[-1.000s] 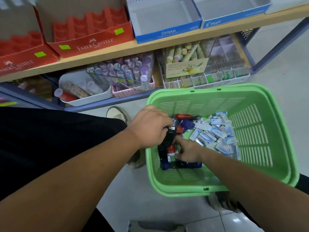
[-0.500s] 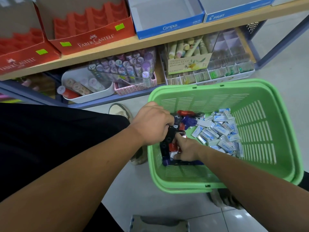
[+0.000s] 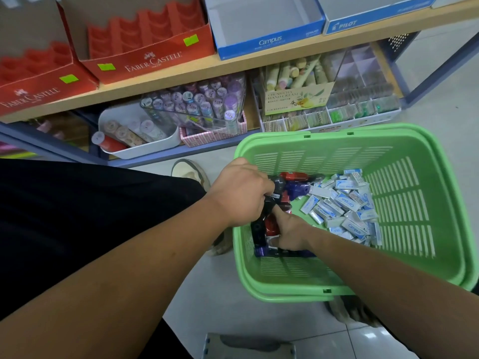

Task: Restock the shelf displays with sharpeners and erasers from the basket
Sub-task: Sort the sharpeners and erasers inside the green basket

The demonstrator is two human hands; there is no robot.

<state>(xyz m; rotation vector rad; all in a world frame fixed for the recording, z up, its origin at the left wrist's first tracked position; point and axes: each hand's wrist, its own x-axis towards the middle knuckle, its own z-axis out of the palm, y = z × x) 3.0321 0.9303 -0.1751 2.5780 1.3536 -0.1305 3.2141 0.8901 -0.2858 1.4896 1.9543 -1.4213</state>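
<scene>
A green plastic basket sits on the floor in front of the shelf. Its left half holds a heap of red, blue and black sharpeners; its right half holds several white-and-blue erasers. My left hand is curled around a stack of dark sharpeners at the basket's left wall. My right hand reaches into the heap just below it and pinches a red sharpener. On the shelf above stand empty red display boxes and empty blue boxes.
The lower shelf holds a white tub of tape rolls, a clear case of tubes, a hand cream display and a divided tray. A shoe rests on the floor left of the basket.
Both hands stay in the sharpener heap and have barely shifted; the view has tilted slightly, so the basket sits a little higher and to the right.
</scene>
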